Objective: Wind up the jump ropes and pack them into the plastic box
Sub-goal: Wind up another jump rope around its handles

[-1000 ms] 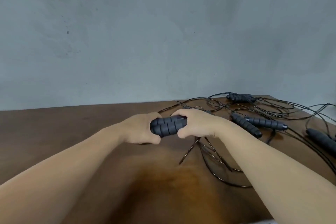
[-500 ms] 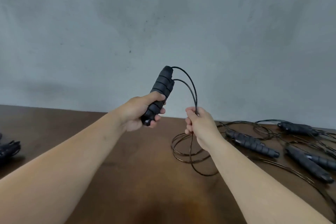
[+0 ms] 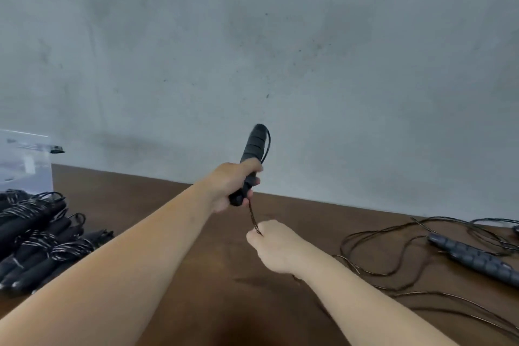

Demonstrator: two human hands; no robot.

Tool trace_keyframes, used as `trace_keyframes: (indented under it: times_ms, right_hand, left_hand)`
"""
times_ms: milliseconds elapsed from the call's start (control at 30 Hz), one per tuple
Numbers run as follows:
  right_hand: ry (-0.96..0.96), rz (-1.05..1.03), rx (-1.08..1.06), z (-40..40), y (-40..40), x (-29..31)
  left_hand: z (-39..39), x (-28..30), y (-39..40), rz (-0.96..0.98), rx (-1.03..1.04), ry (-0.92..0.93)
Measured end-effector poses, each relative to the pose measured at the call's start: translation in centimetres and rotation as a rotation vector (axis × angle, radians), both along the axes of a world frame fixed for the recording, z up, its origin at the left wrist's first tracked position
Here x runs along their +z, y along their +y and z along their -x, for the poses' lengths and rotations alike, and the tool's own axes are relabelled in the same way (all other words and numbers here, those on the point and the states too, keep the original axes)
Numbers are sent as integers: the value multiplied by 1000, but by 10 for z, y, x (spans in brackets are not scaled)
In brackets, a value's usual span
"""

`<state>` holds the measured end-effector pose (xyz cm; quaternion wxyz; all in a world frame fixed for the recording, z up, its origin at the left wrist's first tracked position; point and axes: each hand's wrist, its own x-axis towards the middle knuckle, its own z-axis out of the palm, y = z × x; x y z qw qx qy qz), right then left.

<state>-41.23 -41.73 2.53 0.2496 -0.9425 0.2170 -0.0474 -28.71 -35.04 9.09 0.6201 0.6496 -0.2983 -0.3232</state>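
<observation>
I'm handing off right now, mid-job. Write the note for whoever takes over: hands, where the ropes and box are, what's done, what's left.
Left hand: grips the black handles upright above the table.
Right hand: pinches the cord just below the handles, mid-wind.
Done: a pile of wound ropes lies at the left, on the table, not visibly in the plastic box behind it.
Left: finish winding this rope; then the loose ropes tangled at the right; then pack all into the box.
</observation>
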Motion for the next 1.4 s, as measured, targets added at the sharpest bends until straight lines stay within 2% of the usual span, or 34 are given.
trace_keyframes:
  times_ms: [100, 200, 333, 400, 500, 567, 667, 767, 833, 900, 967, 1067, 1200, 1300, 1400]
  right_hand:
    - [-7, 8, 37, -6, 1, 8]
    - [-2, 108, 82, -11, 4, 23]
    - [62, 326, 61, -17, 10, 56]
    - [44, 396, 84, -24, 13, 77]
    - [70, 312, 138, -47, 10, 93]
    - [95, 161, 165, -59, 1, 94]
    - [43, -209, 176, -67, -22, 82]
    - [-176, -741, 162, -75, -47, 53]
    - [-360, -1129, 142, -81, -52, 31]
    - [-473, -1314, 113, -88, -45, 14]
    - [-572, -1375, 18, -95, -33, 4]
    - [-558, -1177, -130, -101, -23, -4]
    - [-246, -746, -227, -102, -19, -16]
    - [-111, -343, -133, -99, -20, -9]
    - [88, 50, 13, -99, -27, 3]
  left_hand:
    - [-34, -9, 25, -199, -89, -345]
    - [-56, -20, 40, -294, -166, -499]
    - [-74, -32, 52, -522, -353, -846]
    - [-75, -40, 56, -603, -448, -924]
    - [-63, -46, 55, -614, -536, -1076]
    - [-56, -46, 55, -559, -555, -1145]
    - [-58, -37, 61, -449, -575, -1072]
    - [-62, -21, 62, -322, -561, -962]
    - [-62, -12, 58, -226, -548, -804]
    - [-63, -10, 52, -169, -517, -623]
    - [-66, -14, 44, -191, -435, -537]
    - [-74, -21, 28, -256, -268, -531]
    - [-92, -25, 12, -473, -51, -808]
    - [-102, -38, 7, -640, 8, -939]
    - [-102, -51, -1, -729, -8, -1166]
